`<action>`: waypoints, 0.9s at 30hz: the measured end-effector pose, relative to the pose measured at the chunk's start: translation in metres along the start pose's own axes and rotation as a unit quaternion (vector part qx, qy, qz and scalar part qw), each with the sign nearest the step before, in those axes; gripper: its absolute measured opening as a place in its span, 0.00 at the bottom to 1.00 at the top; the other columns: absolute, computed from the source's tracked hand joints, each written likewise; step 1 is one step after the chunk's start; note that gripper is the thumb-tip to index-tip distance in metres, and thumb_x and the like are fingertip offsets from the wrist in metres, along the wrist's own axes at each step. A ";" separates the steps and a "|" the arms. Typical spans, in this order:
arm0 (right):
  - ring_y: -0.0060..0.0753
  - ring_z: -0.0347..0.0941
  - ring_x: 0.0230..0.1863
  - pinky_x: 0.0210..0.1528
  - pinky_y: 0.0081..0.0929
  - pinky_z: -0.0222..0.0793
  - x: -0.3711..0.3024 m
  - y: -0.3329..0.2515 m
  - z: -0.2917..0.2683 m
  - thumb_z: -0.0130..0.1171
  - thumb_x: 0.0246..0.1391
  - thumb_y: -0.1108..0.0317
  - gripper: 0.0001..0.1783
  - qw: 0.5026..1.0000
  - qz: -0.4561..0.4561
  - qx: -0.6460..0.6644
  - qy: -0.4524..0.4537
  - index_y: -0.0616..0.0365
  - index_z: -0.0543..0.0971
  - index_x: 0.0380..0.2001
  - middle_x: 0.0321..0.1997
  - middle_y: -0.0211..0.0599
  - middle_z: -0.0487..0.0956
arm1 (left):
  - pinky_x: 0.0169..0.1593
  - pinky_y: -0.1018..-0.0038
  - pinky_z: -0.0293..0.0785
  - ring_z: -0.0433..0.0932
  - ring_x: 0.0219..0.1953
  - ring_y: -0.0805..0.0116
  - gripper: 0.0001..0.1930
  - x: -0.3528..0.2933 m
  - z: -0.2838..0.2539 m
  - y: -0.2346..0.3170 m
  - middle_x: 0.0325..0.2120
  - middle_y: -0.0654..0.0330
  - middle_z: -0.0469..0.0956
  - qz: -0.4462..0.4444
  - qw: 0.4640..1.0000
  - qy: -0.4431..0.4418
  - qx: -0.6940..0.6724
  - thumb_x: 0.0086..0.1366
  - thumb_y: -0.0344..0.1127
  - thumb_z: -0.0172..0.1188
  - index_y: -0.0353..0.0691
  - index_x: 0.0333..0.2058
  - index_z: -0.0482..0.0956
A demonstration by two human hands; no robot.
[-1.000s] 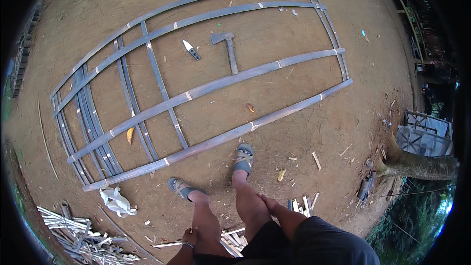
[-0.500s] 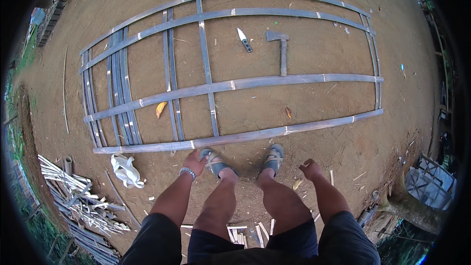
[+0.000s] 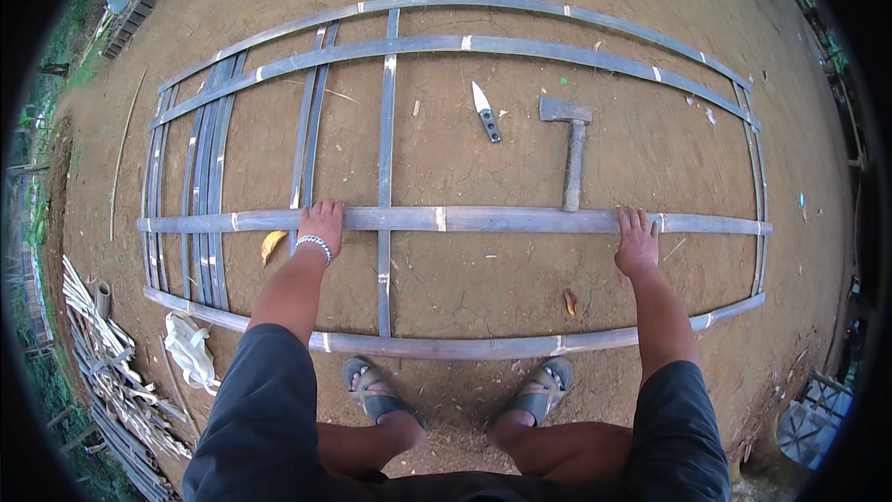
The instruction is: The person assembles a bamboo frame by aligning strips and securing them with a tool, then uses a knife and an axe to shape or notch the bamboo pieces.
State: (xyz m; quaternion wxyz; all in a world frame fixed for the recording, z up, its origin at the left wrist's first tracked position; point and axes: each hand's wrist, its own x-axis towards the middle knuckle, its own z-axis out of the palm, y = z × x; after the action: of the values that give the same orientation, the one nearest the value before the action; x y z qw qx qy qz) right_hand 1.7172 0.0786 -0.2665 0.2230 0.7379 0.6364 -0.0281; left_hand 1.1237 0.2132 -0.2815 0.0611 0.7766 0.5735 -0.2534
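A frame of dark split-bamboo strips lies on the bare ground, with long slats running left to right across shorter crosspieces. Over the second long slat from me, a bamboo slat (image 3: 520,219), both my arms reach down. My left hand (image 3: 321,225), with a chain bracelet at the wrist, is closed over it beside a pair of crosspieces. Farther right, my right hand (image 3: 636,242) holds the same slat, its fingertips over the far edge; the undersides of both grips are hidden. A hatchet (image 3: 574,158) has its handle end against this slat, left of my right hand.
A knife (image 3: 485,112) with a black handle lies left of the hatchet. The near slat (image 3: 446,348) runs just beyond my sandalled feet. At the left are a white bag (image 3: 190,350) and a pile of bamboo splints (image 3: 107,363). Dry leaves dot the soil.
Both hands have moved forward from beside my legs onto the slat and closed on it. My view has come lower and nearer to the frame as I bend, and my feet are wider apart.
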 end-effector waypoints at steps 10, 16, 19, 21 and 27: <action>0.46 0.73 0.57 0.61 0.45 0.66 0.048 0.022 0.017 0.65 0.43 0.72 0.23 0.990 -0.052 0.127 -0.024 0.51 0.75 0.46 0.48 0.40 0.77 | 0.61 0.58 0.68 0.71 0.55 0.47 0.20 0.014 0.007 -0.018 0.46 0.48 0.73 0.005 0.991 0.112 -0.074 0.48 0.23 0.61 0.37 0.43 0.74; 0.47 0.73 0.56 0.61 0.45 0.66 0.046 0.059 0.001 0.61 0.44 0.75 0.18 0.993 -0.055 0.103 -0.007 0.52 0.77 0.43 0.47 0.41 0.78 | 0.60 0.59 0.69 0.71 0.56 0.47 0.21 0.011 -0.015 0.006 0.47 0.48 0.74 0.019 0.992 0.070 -0.104 0.48 0.25 0.65 0.38 0.44 0.75; 0.47 0.73 0.56 0.61 0.45 0.66 0.050 0.093 0.015 0.59 0.45 0.76 0.18 0.994 -0.044 0.100 0.008 0.52 0.77 0.42 0.46 0.42 0.78 | 0.58 0.58 0.70 0.71 0.54 0.44 0.21 0.017 -0.026 0.037 0.45 0.46 0.74 0.045 0.987 0.086 -0.125 0.46 0.27 0.68 0.36 0.42 0.74; 0.48 0.73 0.56 0.61 0.44 0.66 0.058 0.114 0.027 0.58 0.45 0.77 0.17 0.994 -0.036 0.100 0.019 0.53 0.77 0.42 0.46 0.43 0.78 | 0.59 0.58 0.70 0.71 0.55 0.45 0.22 0.018 -0.033 0.057 0.45 0.45 0.75 0.070 0.987 0.090 -0.116 0.46 0.29 0.70 0.36 0.42 0.75; 0.52 0.71 0.57 0.59 0.46 0.68 0.047 0.188 0.074 0.61 0.44 0.79 0.20 0.996 0.044 0.075 -0.017 0.55 0.77 0.44 0.50 0.45 0.77 | 0.58 0.54 0.71 0.73 0.56 0.49 0.23 0.032 -0.058 0.124 0.49 0.48 0.75 0.132 0.982 0.032 -0.134 0.48 0.34 0.72 0.38 0.44 0.76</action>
State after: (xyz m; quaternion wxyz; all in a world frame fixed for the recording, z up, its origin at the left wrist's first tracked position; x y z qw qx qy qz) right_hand 1.9228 0.0784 -0.2935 0.1787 0.7793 0.5955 -0.0785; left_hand 1.2637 0.2213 -0.2705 0.1791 0.8378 0.4968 -0.1387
